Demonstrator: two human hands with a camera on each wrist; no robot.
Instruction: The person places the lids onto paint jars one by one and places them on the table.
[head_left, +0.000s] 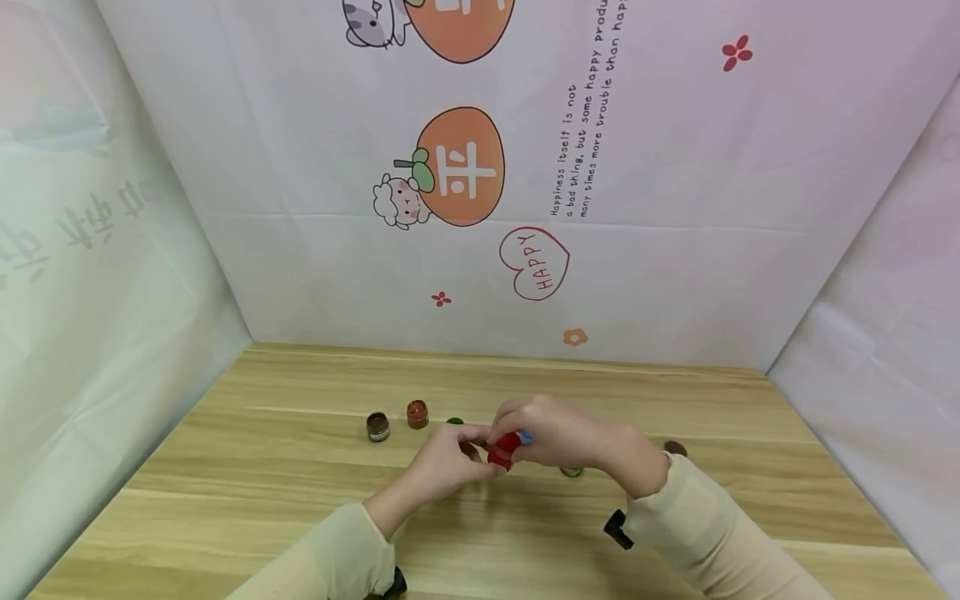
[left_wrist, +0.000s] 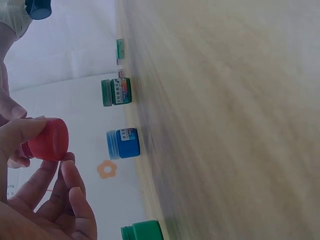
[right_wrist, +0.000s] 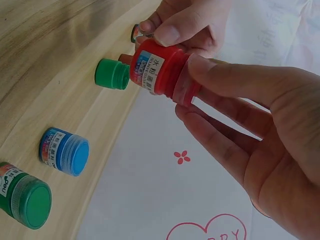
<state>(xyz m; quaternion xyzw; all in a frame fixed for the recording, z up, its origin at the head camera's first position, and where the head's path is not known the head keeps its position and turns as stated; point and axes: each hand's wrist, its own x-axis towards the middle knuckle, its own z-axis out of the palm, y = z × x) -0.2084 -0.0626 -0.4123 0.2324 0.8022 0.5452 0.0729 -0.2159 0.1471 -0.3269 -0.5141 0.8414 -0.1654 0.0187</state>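
Above the table, a small red paint jar (head_left: 504,450) is held between both hands. My left hand (head_left: 446,460) grips its body, thumb on one side and fingers on the other. The right hand (head_left: 555,433) pinches the capped end with thumb and fingers. In the right wrist view the red jar (right_wrist: 157,68) lies tilted on its side, its white label facing the camera. Its flat red base shows in the left wrist view. A blue paint jar (right_wrist: 65,151) and a green jar (right_wrist: 111,74) stand on the table behind the hands.
On the wooden table (head_left: 300,492), a dark brown jar (head_left: 378,427) and an orange-brown jar (head_left: 417,414) stand to the left, both apparently uncapped. A dark green jar (left_wrist: 116,91) stands past the blue one. A brown round object (head_left: 675,448) lies partly behind the right forearm.
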